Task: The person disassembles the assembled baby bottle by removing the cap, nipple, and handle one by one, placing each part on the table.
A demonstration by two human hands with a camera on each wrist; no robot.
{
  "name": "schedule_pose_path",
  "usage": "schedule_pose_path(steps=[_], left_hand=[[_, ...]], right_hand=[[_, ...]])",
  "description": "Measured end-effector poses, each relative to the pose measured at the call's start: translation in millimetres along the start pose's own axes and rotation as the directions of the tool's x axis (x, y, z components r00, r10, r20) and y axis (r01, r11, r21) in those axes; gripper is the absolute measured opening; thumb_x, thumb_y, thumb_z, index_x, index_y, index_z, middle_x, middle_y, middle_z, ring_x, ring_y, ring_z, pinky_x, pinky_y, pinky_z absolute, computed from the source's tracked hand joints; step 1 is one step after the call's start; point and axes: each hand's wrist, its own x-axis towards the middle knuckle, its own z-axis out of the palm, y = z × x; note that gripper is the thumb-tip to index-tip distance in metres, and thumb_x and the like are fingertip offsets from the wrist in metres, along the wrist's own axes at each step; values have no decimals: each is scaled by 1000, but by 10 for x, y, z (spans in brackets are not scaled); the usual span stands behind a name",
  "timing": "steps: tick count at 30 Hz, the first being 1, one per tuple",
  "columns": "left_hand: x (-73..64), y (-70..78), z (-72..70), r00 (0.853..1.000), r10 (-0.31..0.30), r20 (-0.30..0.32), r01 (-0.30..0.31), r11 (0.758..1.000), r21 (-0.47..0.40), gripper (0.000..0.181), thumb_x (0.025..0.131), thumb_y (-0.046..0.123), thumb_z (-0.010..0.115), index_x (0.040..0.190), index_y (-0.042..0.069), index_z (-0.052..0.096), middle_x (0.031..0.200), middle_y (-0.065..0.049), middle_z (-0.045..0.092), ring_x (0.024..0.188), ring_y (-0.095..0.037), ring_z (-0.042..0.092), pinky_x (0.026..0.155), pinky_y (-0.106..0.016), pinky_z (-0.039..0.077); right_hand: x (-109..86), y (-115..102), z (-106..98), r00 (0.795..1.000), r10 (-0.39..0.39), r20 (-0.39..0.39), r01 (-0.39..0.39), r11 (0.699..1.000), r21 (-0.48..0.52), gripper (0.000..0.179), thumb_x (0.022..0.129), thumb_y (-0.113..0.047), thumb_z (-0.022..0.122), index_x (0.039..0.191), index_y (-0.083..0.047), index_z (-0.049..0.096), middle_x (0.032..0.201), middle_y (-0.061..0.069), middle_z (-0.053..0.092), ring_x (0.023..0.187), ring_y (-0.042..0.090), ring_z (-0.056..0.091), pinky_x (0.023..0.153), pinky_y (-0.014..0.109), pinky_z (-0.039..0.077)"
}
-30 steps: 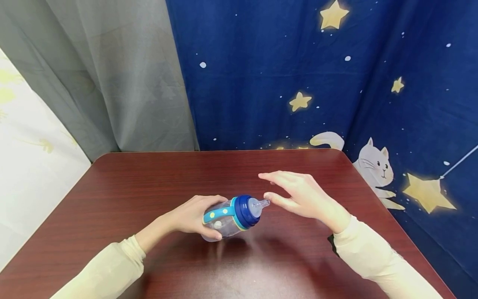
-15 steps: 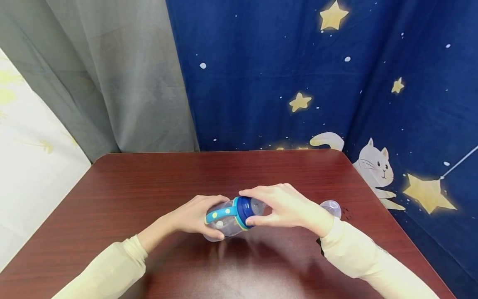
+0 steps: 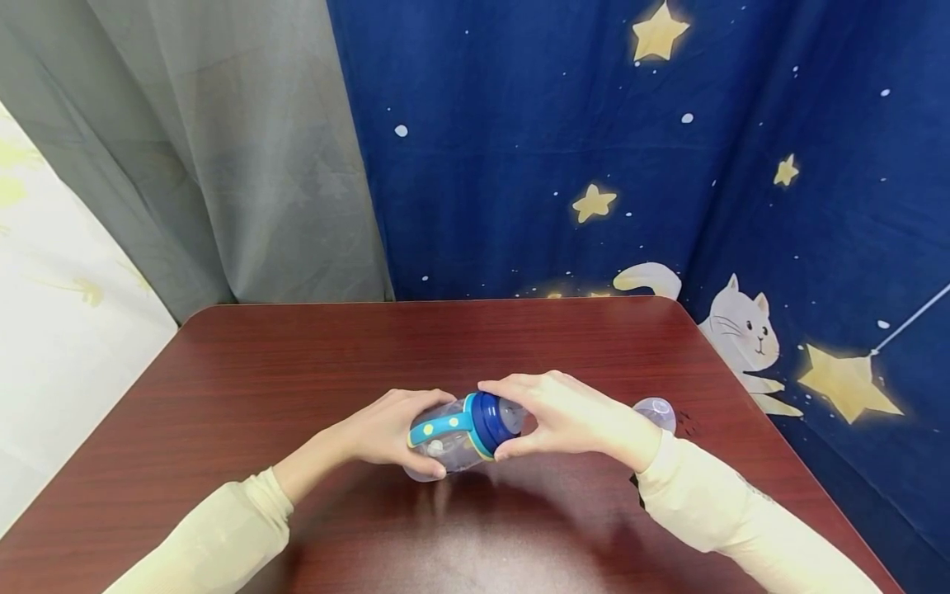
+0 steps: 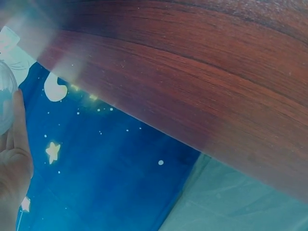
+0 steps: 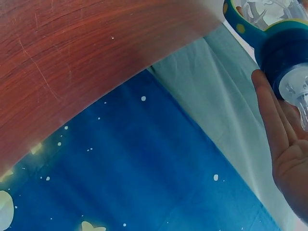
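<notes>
A clear baby bottle (image 3: 454, 452) with a light-blue dotted handle (image 3: 438, 426) lies tilted between both hands, teat end toward the right. My left hand (image 3: 386, 429) grips its base end, thumb on the near side and fingers over the far side. Around the dark-blue collar (image 3: 490, 422), my right hand (image 3: 575, 417) holds on with fingers behind and thumb in front. The clear teat (image 5: 294, 84) points into the right palm, as the right wrist view shows. In the left wrist view, only the bottle's rounded base (image 4: 6, 98) shows beside the left hand.
A clear dome-shaped cap (image 3: 657, 412) is on the table behind the right wrist. The reddish-brown wooden table (image 3: 334, 346) ends at a back edge before a grey curtain (image 3: 289, 165) and a blue starry curtain (image 3: 505, 181).
My right hand has moved left and down from beyond the teat to grip the collar, bringing the clear cap behind it into sight. The left hand and bottle have barely shifted.
</notes>
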Motion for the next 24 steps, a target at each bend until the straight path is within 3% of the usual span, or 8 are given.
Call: schedule_pose_path(steps=[7, 14, 19, 24], left_hand=[[-2, 15, -8, 1000, -4, 9, 4, 1000, -10, 71, 61, 59, 68, 114, 16, 50, 94, 13, 55, 78, -1, 51, 65, -20, 44], [-12, 59, -35, 1000, 8, 6, -8, 998, -57, 69, 63, 55, 70, 115, 13, 51, 94, 12, 56, 78, -2, 52, 64, -20, 45], [16, 76, -63, 1000, -6, -6, 5, 998, -59, 70, 62, 56, 70, 115, 15, 51, 94, 14, 55, 78, -2, 52, 64, -20, 45], [17, 73, -32, 1000, -13, 14, 14, 997, -73, 70, 62, 56, 70, 116, 15, 50, 95, 13, 55, 79, -2, 52, 65, -20, 45]], right_hand=[[-16, 6, 8, 999, -41, -16, 42, 998, 39, 75, 70, -56, 62, 126, -8, 47, 115, 2, 54, 91, 9, 55, 73, 21, 45], [-33, 23, -7, 979, -190, -73, 189, 982, -14, 71, 70, -49, 67, 125, -7, 48, 120, 3, 52, 103, 11, 51, 80, 25, 43], [-29, 31, -53, 975, -204, -92, 201, 979, -44, 71, 68, -45, 71, 124, -8, 49, 119, 2, 53, 102, 11, 52, 80, 26, 44], [-55, 37, -35, 978, -195, -77, 193, 981, -34, 70, 72, -50, 65, 125, -7, 48, 120, 2, 52, 104, 11, 51, 81, 26, 43]])
